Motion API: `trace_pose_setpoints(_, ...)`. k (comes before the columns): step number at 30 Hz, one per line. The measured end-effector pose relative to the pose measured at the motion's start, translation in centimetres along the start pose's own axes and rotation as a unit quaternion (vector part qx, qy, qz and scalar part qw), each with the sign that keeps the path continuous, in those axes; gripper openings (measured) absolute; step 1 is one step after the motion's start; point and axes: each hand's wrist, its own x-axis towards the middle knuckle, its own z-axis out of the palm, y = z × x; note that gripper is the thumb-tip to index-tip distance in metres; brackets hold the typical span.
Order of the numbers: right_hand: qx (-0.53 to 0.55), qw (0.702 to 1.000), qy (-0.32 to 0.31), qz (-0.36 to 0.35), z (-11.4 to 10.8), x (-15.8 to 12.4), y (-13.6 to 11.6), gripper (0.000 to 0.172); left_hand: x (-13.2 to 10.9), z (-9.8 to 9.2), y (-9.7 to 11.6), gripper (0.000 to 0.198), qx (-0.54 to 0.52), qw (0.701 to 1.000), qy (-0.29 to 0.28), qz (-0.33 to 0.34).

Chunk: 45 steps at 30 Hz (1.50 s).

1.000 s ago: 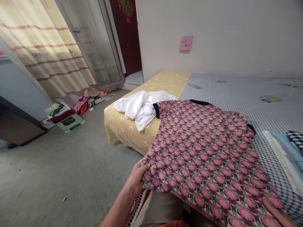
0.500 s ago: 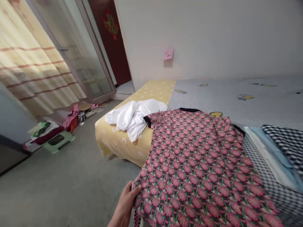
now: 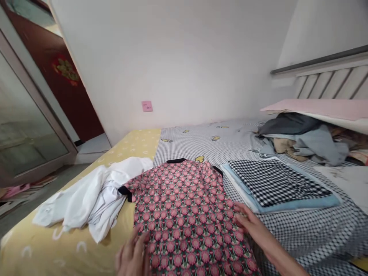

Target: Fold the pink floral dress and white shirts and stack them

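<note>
A short-sleeved shirt (image 3: 184,214) with a pink flower print and black collar and cuffs lies spread on the bed, its lower end running out of the bottom of view. At its left edge is my left hand (image 3: 130,255), blurred, with fingers apart. My right hand (image 3: 248,222) rests its outstretched fingers on the shirt's right edge. Crumpled white clothing (image 3: 97,195) lies beside the left sleeve. To the right sits a folded stack with a black-and-white checked cloth (image 3: 276,180) on top of a light blue cloth (image 3: 299,205).
The bed has a yellow sheet (image 3: 143,140) on the left and a checked grey sheet (image 3: 201,134) on the right. Heaped dark and grey clothes (image 3: 310,138) lie under a pink board-like item (image 3: 322,107) at the far right. A wall (image 3: 184,61) stands behind.
The view has swung right, bringing the heaped clothes into sight. My left hand no longer pinches the shirt's lower left edge. My right hand has appeared at its right edge.
</note>
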Motion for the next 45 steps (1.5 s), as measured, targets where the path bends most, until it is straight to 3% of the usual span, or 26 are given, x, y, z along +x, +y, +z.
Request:
trace_pose_setpoints(1,-0.003,0.999,0.031,0.018,0.7,1.6,-1.1,0.073,2.3,0.7,1.1,0.041,0.008,0.998,-0.005,0.065)
trace_pose_setpoints(3,-0.011,0.996,0.07,0.054,2.0,4.8,-2.9,0.069,6.6,2.4,2.7,0.05,0.033,0.992,-0.012,0.121)
trace_pose_setpoints(6,-0.024,0.993,0.086,0.078,3.4,9.0,-4.3,0.058,11.4,5.7,3.4,0.051,0.061,0.99,-0.079,0.1)
trace_pose_setpoints(8,-0.047,0.991,0.094,0.086,4.0,11.2,-4.7,0.055,13.0,8.0,3.1,0.049,0.077,0.986,-0.138,0.058)
trace_pose_setpoints(10,-0.079,0.987,0.103,0.089,4.5,13.0,-4.9,0.055,13.2,9.8,2.7,0.05,0.098,0.982,-0.159,0.022)
trace_pose_setpoints(13,-0.137,0.981,0.111,0.083,5.0,15.5,-5.3,0.053,12.5,11.3,2.5,0.053,0.129,0.982,-0.135,0.005)
trace_pose_setpoints(17,-0.235,0.96,0.138,0.063,5.9,17.8,-6.6,0.03,12.1,11.4,3.0,0.054,0.147,0.982,-0.122,0.001)
trace_pose_setpoints(20,-0.281,0.943,0.174,0.02,6.4,17.6,-7.7,0.015,12.4,11.3,3.3,0.054,0.151,0.981,-0.117,-0.02)
trace_pose_setpoints(23,-0.294,0.924,0.241,-0.033,5.2,16.2,-8.5,0.021,12.6,11.2,3.6,0.054,0.147,0.983,-0.107,-0.037)
trace_pose_setpoints(27,-0.275,0.893,0.344,-0.087,1.6,14.3,-9.5,0.039,12.7,10.7,3.9,0.054,0.131,0.984,-0.111,-0.043)
trace_pose_setpoints(29,-0.267,0.866,0.394,-0.152,0.5,13.3,-10.4,0.049,12.8,10.4,4.1,0.053,0.126,0.985,-0.114,-0.042)
trace_pose_setpoints(31,-0.278,0.827,0.427,-0.236,1.0,12.1,-11.8,0.054,13.0,10.1,4.2,0.053,0.121,0.985,-0.117,-0.043)
trace_pose_setpoints(33,-0.311,0.801,0.402,-0.316,3.3,10.8,-13.1,0.054,13.0,10.0,4.3,0.053,0.115,0.985,-0.12,-0.049)
trace_pose_setpoints(34,-0.331,0.796,0.361,-0.355,5.0,10.2,-13.5,0.053,13.0,10.0,4.4,0.053,0.112,0.985,-0.123,-0.056)
trace_pose_setpoints(37,-0.394,0.797,0.155,-0.431,11.5,8.8,-12.8,0.053,12.9,10.1,4.4,0.053,0.091,0.983,-0.139,-0.075)
trace_pose_setpoints(39,-0.437,0.801,0.01,-0.409,15.7,8.8,-10.9,0.05,12.8,10.2,4.2,0.055,0.066,0.983,-0.157,-0.065)
trace_pose_setpoints(41,-0.467,0.803,-0.087,-0.36,18.8,9.7,-8.7,0.049,12.9,10.3,3.7,0.056,0.034,0.983,-0.183,-0.012)
trace_pose_setpoints(43,-0.484,0.804,-0.121,-0.325,20.7,11.6,-7.1,0.049,13.6,10.6,3.1,0.056,0.004,0.975,-0.214,0.051)
trace_pose_setpoints(45,-0.487,0.805,-0.126,-0.313,21.5,13.9,-6.6,0.05,14.7,11.2,2.4,0.055,-0.012,0.968,-0.24,0.065)
